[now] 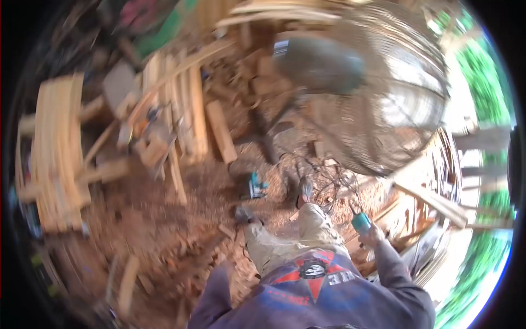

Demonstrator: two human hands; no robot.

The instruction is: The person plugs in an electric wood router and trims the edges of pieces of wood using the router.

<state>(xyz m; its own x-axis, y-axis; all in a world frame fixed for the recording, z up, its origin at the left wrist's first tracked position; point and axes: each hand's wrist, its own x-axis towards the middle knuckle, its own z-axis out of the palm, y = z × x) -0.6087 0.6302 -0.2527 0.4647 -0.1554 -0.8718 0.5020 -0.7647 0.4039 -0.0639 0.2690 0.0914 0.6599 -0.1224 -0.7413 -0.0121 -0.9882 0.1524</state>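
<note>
At the right of my body, my right hand [373, 234] is closed around a teal power tool [361, 222] whose dark cord runs up toward the coiled cable. My left hand [224, 267] hangs low beside my left hip, blurred against the brown floor, so its fingers cannot be made out. Another teal tool [257, 186] rests on the floor near my feet, left of a tangle of dark cable [334, 178]. Wood shavings and chips lie about both.
A large round fan [394, 104] stands at the upper right. Stacked planks [57, 153] are at the left, with more long boards [189, 109] at upper centre. A loose wood block [221, 131] and offcuts lie on the floor. Timber [433, 203] leans at the right.
</note>
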